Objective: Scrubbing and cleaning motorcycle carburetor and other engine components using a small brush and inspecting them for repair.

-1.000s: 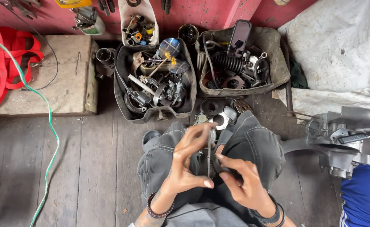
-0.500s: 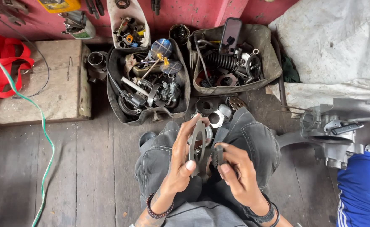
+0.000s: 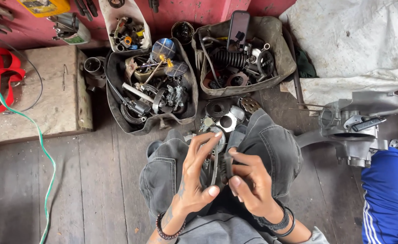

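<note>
At the far left lies a red cloth [image 3: 0, 86], and a green cable [image 3: 36, 135] runs down over the wooden floor [image 3: 72, 190]. Next comes a dark tub [image 3: 117, 113] full of metal parts, then a second tub [image 3: 280, 54] with springs and a phone. I sit with my knees in grey trousers [image 3: 271, 144]. My left hand [image 3: 194, 180] has its grip curled around a thin metal disc [image 3: 215, 158], held on edge above my lap between both hands. My right hand [image 3: 248, 185] pinches a small dark part [image 3: 227, 163] just beside the disc. At the right stands a grey engine casing [image 3: 357, 122], and a person's blue sleeve [image 3: 389, 194].
</note>
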